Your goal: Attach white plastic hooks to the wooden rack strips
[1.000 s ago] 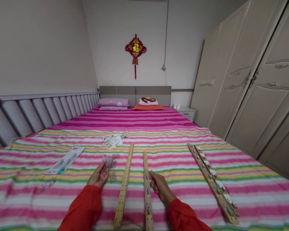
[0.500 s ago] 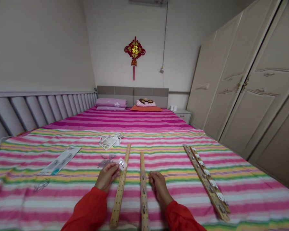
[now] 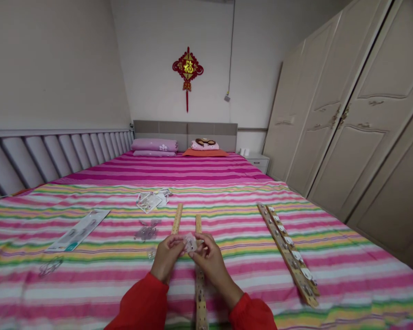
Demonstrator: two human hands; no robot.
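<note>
- The small clear packet (image 3: 190, 243) is a thin, see-through, roughly square bit of film, whitish where it catches the light, with crinkled edges.
- Inside it sits a small dark, metallic-looking piece (too small and blurred to name more exactly).
- The packet is held up between the two hands, at the middle of the bed, above the gap between two wooden strips and partly overlapping the nearer one.
- The left hand (image 3: 168, 255) has its thumb and fingertips drawn together, pinching the packet's left edge.
- The right hand (image 3: 209, 259) has its thumb and index finger nearly closed at the packet's right side, gripping it there; how the other fingers bend is partly hidden.
- The left wooden strip (image 3: 177, 219), pale and dotted with small holes, runs behind the left hand.
- The right wooden strip (image 3: 201, 300) lies under the right hand, with shiny metal pieces along its near part.
- Left of the hands, a loose heap of similar packets (image 3: 147, 230) rests on the striped sheet (image 3: 99, 293).
</note>
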